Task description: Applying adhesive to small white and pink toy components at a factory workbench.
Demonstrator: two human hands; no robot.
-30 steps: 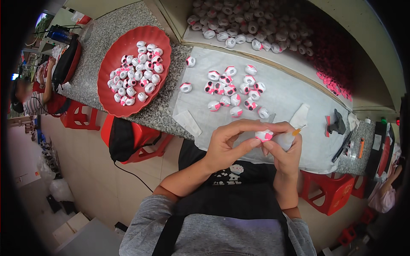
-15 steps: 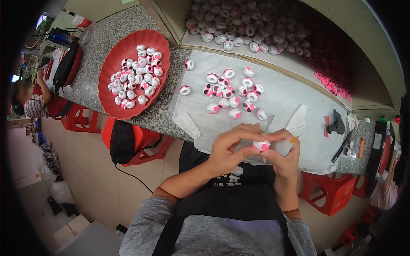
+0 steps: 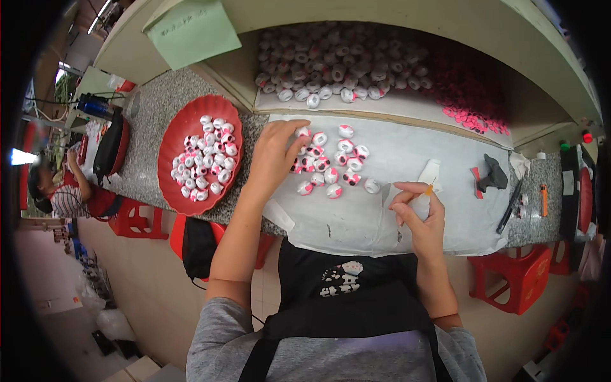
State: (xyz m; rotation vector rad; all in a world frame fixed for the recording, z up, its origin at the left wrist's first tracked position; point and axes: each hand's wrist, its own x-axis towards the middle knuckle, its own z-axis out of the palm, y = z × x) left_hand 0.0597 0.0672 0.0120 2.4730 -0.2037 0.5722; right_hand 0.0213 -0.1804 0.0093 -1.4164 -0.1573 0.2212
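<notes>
My left hand reaches to the left end of the pieces on the white sheet. Its thumb and fingertips close around a small rounded white-and-pink part. Several like parts lie just right of and below it, some with dark ovals on them; the hand hides part of this group. Further right, my right hand is wrapped round a translucent squeeze bottle with an orange needle tip pointing up. That hand is low over the white sheet.
A red scalloped tray of finished-looking white-and-pink parts stands at left. Behind, a shelf bin holds many white parts and pink bits. A dark grey lump, a black pen-like tool and red stools are at right. Another person sits far left.
My left hand has left my right hand and moved up and left with the white-and-pink part. The right hand keeps the bottle, its needle still upward. The view has shifted.
</notes>
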